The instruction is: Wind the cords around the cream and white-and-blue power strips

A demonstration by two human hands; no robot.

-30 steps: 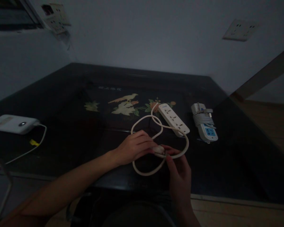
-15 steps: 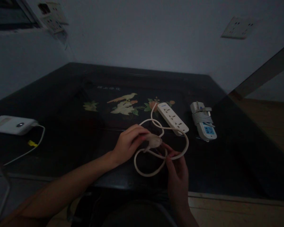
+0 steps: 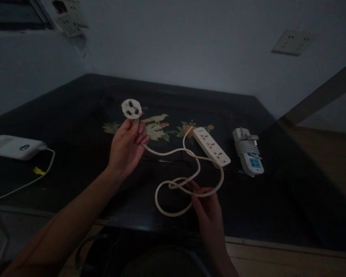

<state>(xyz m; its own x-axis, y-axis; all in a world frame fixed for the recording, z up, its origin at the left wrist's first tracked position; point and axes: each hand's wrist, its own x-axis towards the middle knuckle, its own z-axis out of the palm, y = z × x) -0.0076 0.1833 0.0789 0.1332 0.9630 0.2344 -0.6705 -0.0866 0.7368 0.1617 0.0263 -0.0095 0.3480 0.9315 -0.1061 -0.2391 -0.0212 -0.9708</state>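
My left hand [image 3: 128, 144] is closed round the base of a white three-pin plug [image 3: 132, 109], its prongs facing me, held up above the table. From the plug a white cord [image 3: 173, 214] runs right and lies in crossing loops in front of me. My right hand [image 3: 209, 209] pinches the cord where the loops meet, near the table's front edge; its fingertips are partly hidden by the cord. The cord leads to the far end of a white power strip [image 3: 212, 146], which lies face up on the table, and one loop passes over its near end.
A second power strip [image 3: 253, 163] with grey cable wound round it lies at right. At left rests a white device [image 3: 13, 147] with a thin cable and yellow tag [image 3: 39, 171]. The dark table [image 3: 265, 204] bears a bird-and-flower picture. Sockets [image 3: 292, 42] are on the wall.
My left hand has carried the plug up and left, out of the cord loops, drawing cord after it. My right hand has shifted slightly left and still grips the cord.
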